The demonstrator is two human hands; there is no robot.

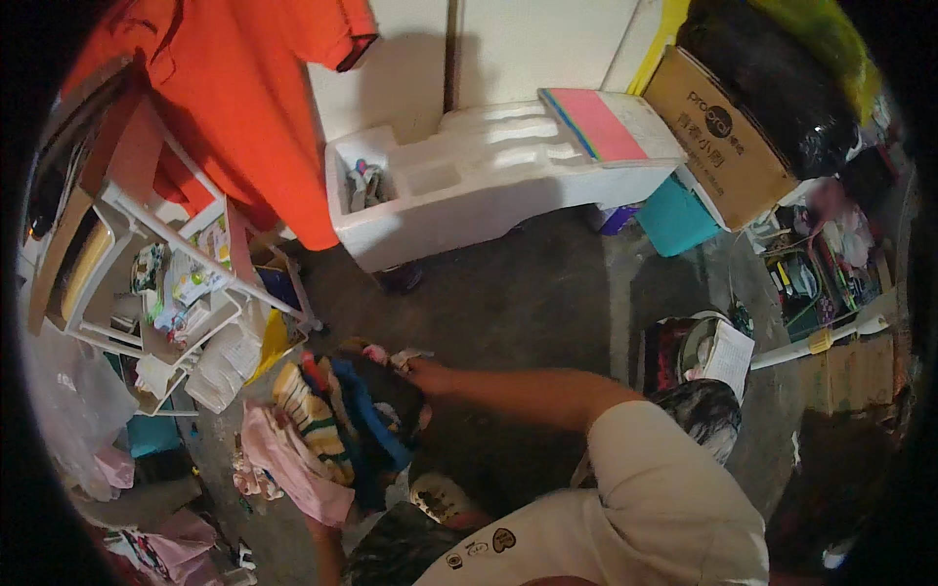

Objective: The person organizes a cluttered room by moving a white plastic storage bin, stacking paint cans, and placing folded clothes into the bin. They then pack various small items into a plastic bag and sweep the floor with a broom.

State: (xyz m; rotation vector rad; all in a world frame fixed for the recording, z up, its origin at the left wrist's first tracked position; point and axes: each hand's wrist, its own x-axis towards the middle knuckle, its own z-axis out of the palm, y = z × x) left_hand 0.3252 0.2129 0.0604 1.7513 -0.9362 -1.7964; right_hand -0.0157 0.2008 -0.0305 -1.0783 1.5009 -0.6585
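Observation:
A bundle of clothes is held low above the floor between my two hands. My right hand [431, 383] grips its far right side, at a dark garment [392, 399]. Beneath the near left end, my left hand [322, 526] supports the bundle, with its fingers mostly hidden by a pink garment [300, 465]. Sandwiched in the middle are a striped yellow-and-white garment [315, 421] and a blue one [370, 414]. A small pink, ruffled cloth [256, 480] shows at the bundle's lower left.
A white rack [198, 249] with loaded bins stands at left, beside a hanging orange shirt [242, 110]. Across the front lies a white foam block [454, 212] bearing a coloured folder [608, 124]. A cardboard box [718, 139] and a bin with papers [696, 348] stand at right.

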